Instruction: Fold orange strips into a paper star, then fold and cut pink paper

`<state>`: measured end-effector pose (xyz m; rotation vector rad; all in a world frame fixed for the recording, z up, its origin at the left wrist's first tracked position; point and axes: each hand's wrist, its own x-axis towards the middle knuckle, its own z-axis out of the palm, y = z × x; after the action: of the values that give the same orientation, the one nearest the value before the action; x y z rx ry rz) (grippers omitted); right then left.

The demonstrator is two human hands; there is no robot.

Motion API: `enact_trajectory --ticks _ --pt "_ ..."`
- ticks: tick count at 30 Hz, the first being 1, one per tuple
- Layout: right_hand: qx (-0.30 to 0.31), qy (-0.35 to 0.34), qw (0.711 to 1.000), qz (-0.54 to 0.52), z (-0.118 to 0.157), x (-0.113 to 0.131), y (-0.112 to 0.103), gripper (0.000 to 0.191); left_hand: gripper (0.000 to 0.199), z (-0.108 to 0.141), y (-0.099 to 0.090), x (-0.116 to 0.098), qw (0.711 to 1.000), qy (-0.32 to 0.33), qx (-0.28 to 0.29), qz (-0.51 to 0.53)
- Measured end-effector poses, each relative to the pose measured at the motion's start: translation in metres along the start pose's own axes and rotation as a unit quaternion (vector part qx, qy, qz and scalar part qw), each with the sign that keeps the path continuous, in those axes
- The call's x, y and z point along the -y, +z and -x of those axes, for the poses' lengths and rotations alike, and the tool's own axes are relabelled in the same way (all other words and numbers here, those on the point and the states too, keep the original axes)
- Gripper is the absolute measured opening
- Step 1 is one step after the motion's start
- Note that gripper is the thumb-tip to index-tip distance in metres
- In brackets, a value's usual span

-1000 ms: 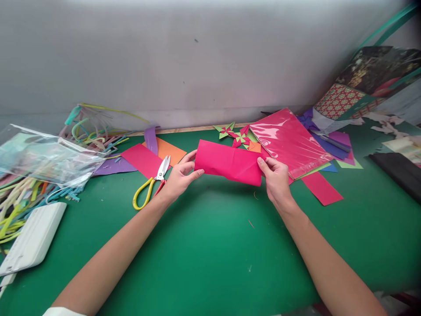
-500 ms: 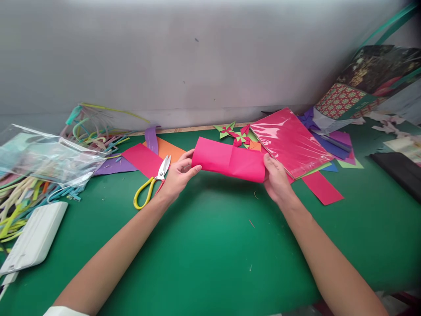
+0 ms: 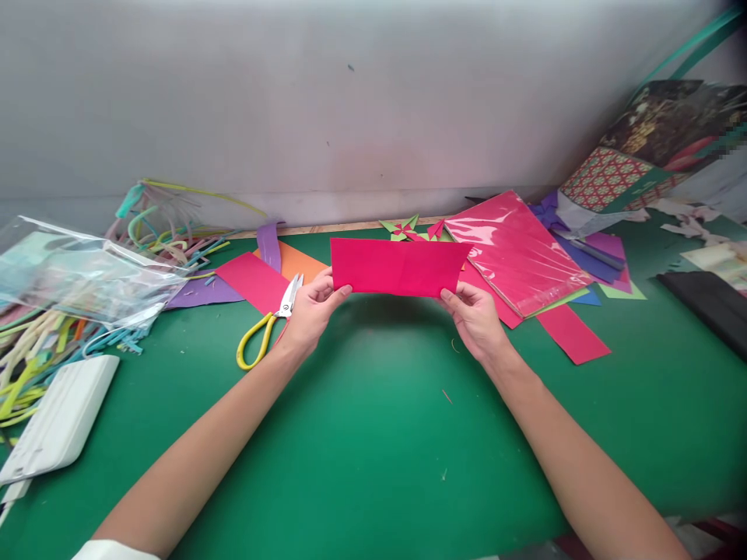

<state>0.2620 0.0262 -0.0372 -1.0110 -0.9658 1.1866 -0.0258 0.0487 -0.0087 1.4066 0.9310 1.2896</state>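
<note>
A rectangular sheet of red-pink paper (image 3: 400, 267) is held up above the green table (image 3: 373, 435). My left hand (image 3: 313, 311) pinches its lower left corner, thumb in front and fingers behind. At the lower right corner, my right hand (image 3: 475, 317) grips it the same way. Scissors with yellow handles (image 3: 257, 340) lie beside my left hand, blades partly apart. Behind the paper are green and red folded paper stars (image 3: 401, 227), partly covered by it.
Left: pipe cleaners (image 3: 35, 373), a clear plastic bag (image 3: 87, 272) and a white device (image 3: 61, 412). Right: a wrapped pack of red paper (image 3: 519, 253), a red strip (image 3: 573, 334), a black case (image 3: 706, 307) and a patterned bag (image 3: 618, 175). A wall stands behind.
The red-pink paper has turned from a curved, slanted pose to a flatter, level one. My right hand has moved left and slightly down to its lower corner.
</note>
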Motion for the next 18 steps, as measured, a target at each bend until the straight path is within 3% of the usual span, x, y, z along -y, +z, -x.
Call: enact_trajectory --ticks 8,12,14,18 --pt "-0.030 -0.058 0.995 0.076 -0.002 0.003 -0.006 0.031 0.021 0.001 0.000 -0.002 1.000 -0.015 0.015 -0.022" --pt "0.014 -0.109 0.983 0.146 -0.002 0.006 -0.008 0.025 0.038 0.002 -0.001 -0.002 0.996 -0.082 0.022 0.037" --pt "0.037 -0.117 0.980 0.154 -0.002 0.008 -0.008 0.026 0.037 0.002 -0.002 -0.001 0.994 -0.094 0.006 0.052" --pt "0.089 -0.059 0.986 0.127 0.001 0.011 -0.005 0.030 0.029 0.001 -0.003 -0.002 0.995 -0.052 -0.044 -0.076"
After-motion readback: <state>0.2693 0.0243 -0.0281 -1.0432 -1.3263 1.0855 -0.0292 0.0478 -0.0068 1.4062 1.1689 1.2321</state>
